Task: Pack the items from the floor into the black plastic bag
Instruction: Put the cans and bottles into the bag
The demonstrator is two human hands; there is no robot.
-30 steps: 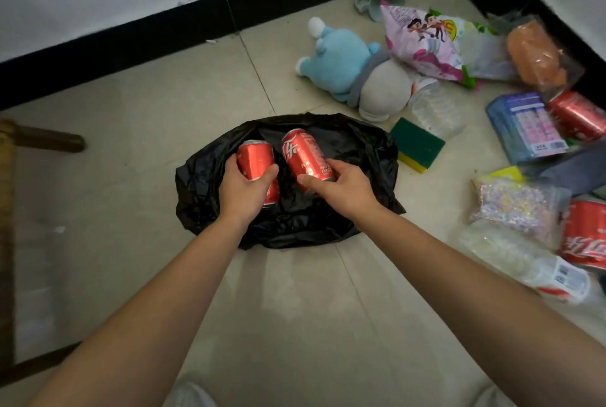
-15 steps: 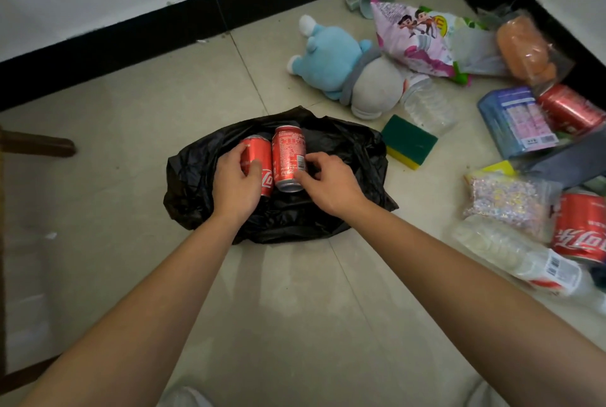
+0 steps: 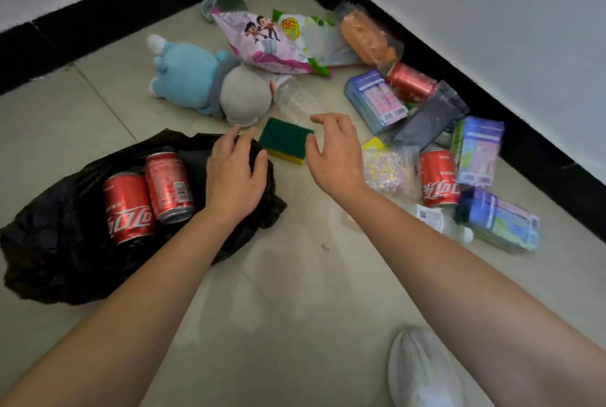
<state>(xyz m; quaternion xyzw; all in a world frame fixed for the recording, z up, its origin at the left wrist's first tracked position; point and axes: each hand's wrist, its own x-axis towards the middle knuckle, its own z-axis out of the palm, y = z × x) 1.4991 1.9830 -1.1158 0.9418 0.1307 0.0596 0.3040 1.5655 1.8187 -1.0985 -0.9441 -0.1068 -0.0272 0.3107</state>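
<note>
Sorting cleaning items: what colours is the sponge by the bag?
The sponge is dark green on top, yellow underneath; head view.

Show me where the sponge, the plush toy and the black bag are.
sponge [image 3: 284, 137]: head view, on its green top face.
plush toy [image 3: 188, 73]: head view, on its blue body.
black bag [image 3: 49, 255]: head view, on bare plastic near its left edge.

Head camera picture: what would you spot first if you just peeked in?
Probably the two red cans lying side by side on the black plastic bag at the left. Next come the two open hands in the middle: the left hand over the bag's edge and the right hand beside the green sponge. Behind them lies a blue plush toy.
</note>
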